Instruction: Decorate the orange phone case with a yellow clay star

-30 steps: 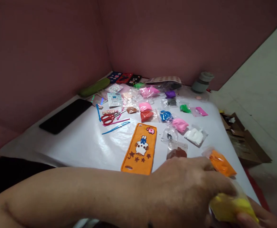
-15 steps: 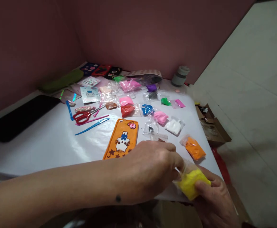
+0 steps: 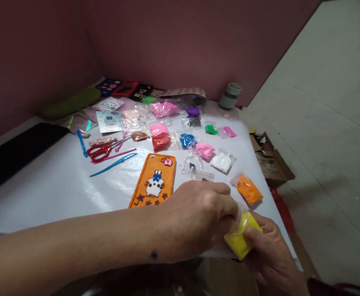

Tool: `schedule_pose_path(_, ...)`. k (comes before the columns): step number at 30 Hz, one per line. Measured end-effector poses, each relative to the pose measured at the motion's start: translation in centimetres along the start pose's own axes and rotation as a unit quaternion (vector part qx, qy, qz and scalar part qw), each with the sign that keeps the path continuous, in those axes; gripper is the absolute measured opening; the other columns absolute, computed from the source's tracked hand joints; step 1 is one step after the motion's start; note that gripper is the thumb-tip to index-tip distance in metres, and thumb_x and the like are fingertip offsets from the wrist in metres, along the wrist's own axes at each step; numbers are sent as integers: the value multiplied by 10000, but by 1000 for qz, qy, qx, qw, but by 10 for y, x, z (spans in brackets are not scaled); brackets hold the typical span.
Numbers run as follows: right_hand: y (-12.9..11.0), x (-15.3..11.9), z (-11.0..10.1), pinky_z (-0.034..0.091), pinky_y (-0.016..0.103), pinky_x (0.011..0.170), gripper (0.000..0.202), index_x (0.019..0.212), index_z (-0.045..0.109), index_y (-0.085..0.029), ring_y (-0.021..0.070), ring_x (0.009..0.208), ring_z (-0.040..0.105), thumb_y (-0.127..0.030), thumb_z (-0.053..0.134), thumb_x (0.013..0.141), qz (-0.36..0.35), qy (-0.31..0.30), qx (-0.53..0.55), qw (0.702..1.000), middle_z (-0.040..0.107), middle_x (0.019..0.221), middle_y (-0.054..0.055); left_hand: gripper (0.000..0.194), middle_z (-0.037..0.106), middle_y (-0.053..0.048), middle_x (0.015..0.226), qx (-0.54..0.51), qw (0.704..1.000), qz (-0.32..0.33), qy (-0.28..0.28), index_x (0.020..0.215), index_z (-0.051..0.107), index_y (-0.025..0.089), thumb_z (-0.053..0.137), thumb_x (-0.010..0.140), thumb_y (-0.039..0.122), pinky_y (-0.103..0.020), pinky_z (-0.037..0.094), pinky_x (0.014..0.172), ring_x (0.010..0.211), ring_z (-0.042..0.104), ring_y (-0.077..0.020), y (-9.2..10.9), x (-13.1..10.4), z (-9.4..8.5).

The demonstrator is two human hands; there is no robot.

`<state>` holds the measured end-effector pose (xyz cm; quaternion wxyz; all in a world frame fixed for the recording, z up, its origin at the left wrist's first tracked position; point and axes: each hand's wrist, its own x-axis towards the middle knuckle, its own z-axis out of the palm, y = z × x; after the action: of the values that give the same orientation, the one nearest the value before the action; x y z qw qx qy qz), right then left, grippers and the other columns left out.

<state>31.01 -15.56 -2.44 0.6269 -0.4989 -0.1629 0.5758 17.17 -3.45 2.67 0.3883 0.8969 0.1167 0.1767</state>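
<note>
A clear bag of yellow clay (image 3: 243,238) is held over the table's near right edge. My right hand (image 3: 268,250) grips its filled part, with the thumb pressed on the front. My left hand (image 3: 203,218) reaches across from the left, its closed fingers at the bag's upper clear end; the fingertips are partly hidden. Under the left wrist, an orange phone case (image 3: 155,181) with a white cat and brown stars lies partly covered. A bag of orange clay (image 3: 249,190) rests just beyond my hands, near a bag of white clay (image 3: 223,161).
Bags of pink (image 3: 204,150), blue (image 3: 187,140) and red clay (image 3: 160,142) lie farther back. Red scissors (image 3: 99,152) and a blue modelling tool (image 3: 113,164) are at the left. A grey jar (image 3: 231,96) stands by the wall. An open cardboard box (image 3: 274,160) sits on the floor.
The bag of yellow clay and my right hand have shifted slightly left, and the bag has turned more upright. My left hand stays at its upper end. The whole view has moved a little.
</note>
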Motion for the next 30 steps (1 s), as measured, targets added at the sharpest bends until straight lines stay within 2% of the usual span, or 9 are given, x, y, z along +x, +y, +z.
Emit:
schedule_pose_path(6, -2, -2, 1, 469, 277, 534, 259, 800, 791, -195, 177, 554, 589, -387, 839, 633, 7, -6, 5, 1000, 688, 627, 33, 199, 474, 31, 715, -55, 998, -5, -7, 672, 576, 118, 601, 847, 27, -176, 363, 572, 649, 466, -73, 1, 1, -10)
schedule_pose_path(8, -3, -2, 1, 470, 272, 537, 275, 824, 794, -200, 170, 555, 589, -390, 843, 632, 9, -7, 5, 1000, 697, 642, 32, 186, 505, 29, 748, -128, 990, -56, -22, 690, 589, 124, 602, 842, 17, -175, 395, 645, 715, 495, -81, 4, 1, -17)
schedule_pose_path(10, -3, -2, 0, 467, 265, 541, 301, 845, 795, -196, 161, 554, 583, -395, 851, 626, 11, -7, 4, 1000, 704, 652, 33, 169, 547, 22, 800, -230, 962, -138, -38, 701, 596, 129, 601, 836, 28, -187, 410, 693, 766, 513, -90, 5, 2, -23)
schedule_pose_path(12, -3, -1, 0, 460, 265, 531, 311, 846, 796, -192, 158, 544, 574, -400, 853, 623, 11, -8, 2, 1000, 707, 656, 38, 130, 561, 21, 819, -305, 929, -204, -48, 719, 596, 134, 597, 831, 68, -190, 398, 632, 713, 495, -82, 5, 2, -26)
schedule_pose_path(14, -2, 0, 1, 448, 266, 515, 305, 832, 796, -191, 158, 531, 565, -403, 854, 620, 11, -10, 1, 1000, 703, 648, 39, 93, 548, 27, 780, -337, 911, -232, -59, 733, 592, 139, 597, 825, 123, -193, 346, 534, 618, 443, -70, 2, 2, -28)
schedule_pose_path(18, -3, 0, 3, 455, 255, 529, 286, 813, 795, -192, 149, 535, 564, -401, 854, 626, 11, -5, -6, 1000, 672, 606, 24, 98, 565, 1, 861, -394, 881, -251, -75, 733, 606, 133, 637, 775, 215, -214, 277, 472, 535, 387, -51, -4, 2, -30)
schedule_pose_path(22, -4, -1, 2, 428, 201, 491, 293, 804, 796, -173, 103, 507, 510, -401, 857, 632, 10, 9, -16, 1000, 649, 601, 11, 148, 575, -41, 933, -475, 832, -283, -41, 701, 607, 100, 667, 757, 223, -196, 275, 455, 507, 376, -25, -6, 2, -35)
schedule_pose_path(26, -4, 0, 0, 442, 199, 513, 327, 831, 796, -179, 110, 549, 526, -420, 863, 621, 5, 16, -27, 1000, 662, 645, 19, 177, 612, -81, 945, -508, 811, -290, -18, 695, 621, 78, 699, 760, 222, -166, 313, 430, 480, 418, -15, -5, 2, -39)
schedule_pose_path(30, -2, 2, -1, 430, 222, 496, 273, 715, 767, -186, 116, 524, 498, -441, 835, 646, -3, 14, -41, 999, 596, 588, 6, 184, 647, -106, 978, -533, 806, -258, 10, 678, 620, 79, 701, 789, 201, -139, 318, 410, 462, 437, -1, -4, 0, -42)
